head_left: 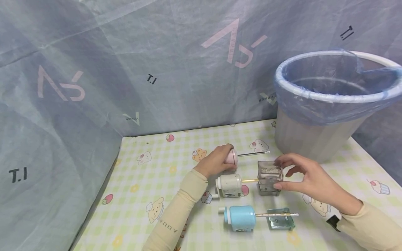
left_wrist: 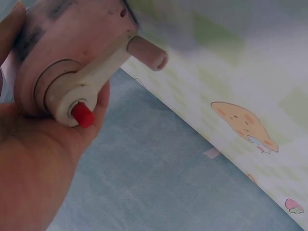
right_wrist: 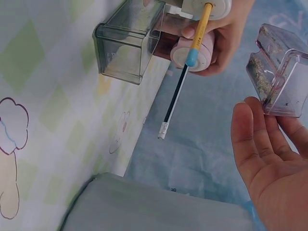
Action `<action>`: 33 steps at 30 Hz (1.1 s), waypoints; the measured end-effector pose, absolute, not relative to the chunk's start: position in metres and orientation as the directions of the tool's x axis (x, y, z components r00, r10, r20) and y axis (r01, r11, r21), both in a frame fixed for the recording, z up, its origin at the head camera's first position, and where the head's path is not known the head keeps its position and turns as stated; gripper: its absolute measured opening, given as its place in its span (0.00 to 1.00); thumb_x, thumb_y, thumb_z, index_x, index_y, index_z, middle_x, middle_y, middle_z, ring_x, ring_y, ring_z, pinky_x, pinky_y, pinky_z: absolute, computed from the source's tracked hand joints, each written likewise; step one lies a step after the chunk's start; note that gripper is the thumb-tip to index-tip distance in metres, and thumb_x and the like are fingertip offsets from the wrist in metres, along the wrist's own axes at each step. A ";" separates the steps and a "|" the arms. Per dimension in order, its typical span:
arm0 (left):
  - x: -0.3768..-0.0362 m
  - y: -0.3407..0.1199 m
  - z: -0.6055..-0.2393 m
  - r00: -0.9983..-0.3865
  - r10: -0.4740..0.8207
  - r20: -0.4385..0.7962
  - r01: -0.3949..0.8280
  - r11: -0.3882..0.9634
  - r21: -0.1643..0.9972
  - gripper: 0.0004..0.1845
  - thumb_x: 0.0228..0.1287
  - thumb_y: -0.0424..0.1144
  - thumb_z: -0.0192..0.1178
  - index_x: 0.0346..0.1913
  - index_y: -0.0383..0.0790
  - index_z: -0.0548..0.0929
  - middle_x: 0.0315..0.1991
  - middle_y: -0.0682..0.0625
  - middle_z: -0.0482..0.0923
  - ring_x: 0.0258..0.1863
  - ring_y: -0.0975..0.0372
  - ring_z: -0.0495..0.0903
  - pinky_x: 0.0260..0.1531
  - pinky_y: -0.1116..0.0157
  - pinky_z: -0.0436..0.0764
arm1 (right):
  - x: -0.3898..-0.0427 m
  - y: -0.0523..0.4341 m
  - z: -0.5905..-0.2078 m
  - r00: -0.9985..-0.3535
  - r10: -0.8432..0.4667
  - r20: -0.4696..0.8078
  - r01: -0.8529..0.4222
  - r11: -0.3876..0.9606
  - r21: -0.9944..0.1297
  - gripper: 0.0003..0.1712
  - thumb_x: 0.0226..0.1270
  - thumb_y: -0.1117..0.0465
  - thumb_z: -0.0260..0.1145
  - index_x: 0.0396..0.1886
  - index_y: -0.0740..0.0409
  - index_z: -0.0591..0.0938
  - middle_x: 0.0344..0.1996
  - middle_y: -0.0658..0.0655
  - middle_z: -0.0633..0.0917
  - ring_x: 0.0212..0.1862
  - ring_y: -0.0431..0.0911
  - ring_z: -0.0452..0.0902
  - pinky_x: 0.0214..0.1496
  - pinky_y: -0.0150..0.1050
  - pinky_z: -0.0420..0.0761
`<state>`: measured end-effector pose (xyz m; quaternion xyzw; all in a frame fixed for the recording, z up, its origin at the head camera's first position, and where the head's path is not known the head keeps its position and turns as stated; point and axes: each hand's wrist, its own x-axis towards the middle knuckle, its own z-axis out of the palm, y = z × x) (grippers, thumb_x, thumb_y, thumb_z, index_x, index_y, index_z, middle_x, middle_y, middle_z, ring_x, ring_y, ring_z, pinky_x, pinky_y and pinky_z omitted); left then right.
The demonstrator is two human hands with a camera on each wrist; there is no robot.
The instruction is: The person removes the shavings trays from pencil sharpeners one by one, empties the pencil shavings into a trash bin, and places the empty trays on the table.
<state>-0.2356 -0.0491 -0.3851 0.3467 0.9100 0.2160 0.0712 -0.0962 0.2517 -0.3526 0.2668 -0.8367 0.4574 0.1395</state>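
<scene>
On checked cloth, left hand (head_left: 216,161) grips pink sharpener (head_left: 232,157); right hand (head_left: 309,181) pinches clear shavings-dusted tray (head_left: 269,176)

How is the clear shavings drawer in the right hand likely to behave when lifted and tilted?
The clear shavings drawer looks like thin rigid plastic, so probably light and stiff. Its open top holds loose shavings, which would likely spill if tilted. The right hand pinches smooth walls, possibly slippery.

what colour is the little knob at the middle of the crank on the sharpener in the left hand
Red. The knob shows best in the left wrist view.
</scene>
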 end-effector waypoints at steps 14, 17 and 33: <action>-0.231 -0.053 -0.390 -0.758 0.648 0.074 0.626 0.692 0.360 0.39 0.69 0.56 0.73 0.77 0.45 0.72 0.66 0.48 0.77 0.59 0.58 0.78 0.58 0.60 0.80 | -0.092 0.257 -0.350 -0.824 -0.293 0.484 -0.566 0.399 -0.722 0.35 0.46 0.75 0.86 0.56 0.59 0.84 0.49 0.53 0.87 0.49 0.37 0.83 0.46 0.29 0.82; -0.229 -0.054 -0.393 -0.765 0.637 0.094 0.627 0.704 0.333 0.40 0.69 0.58 0.72 0.78 0.47 0.71 0.68 0.48 0.76 0.62 0.57 0.77 0.60 0.55 0.79 | -0.091 0.258 -0.350 -0.833 -0.293 0.469 -0.552 0.374 -0.746 0.34 0.47 0.77 0.85 0.56 0.60 0.84 0.49 0.55 0.87 0.50 0.38 0.83 0.48 0.29 0.83; -0.209 -0.087 -0.375 -0.826 0.557 0.086 0.527 0.708 0.471 0.43 0.78 0.66 0.57 0.86 0.53 0.59 0.86 0.47 0.53 0.85 0.52 0.51 0.79 0.38 0.50 | -0.093 0.271 -0.334 -0.831 -0.240 0.501 -0.555 0.329 -0.764 0.36 0.42 0.86 0.81 0.55 0.68 0.82 0.52 0.52 0.88 0.49 0.39 0.85 0.54 0.26 0.80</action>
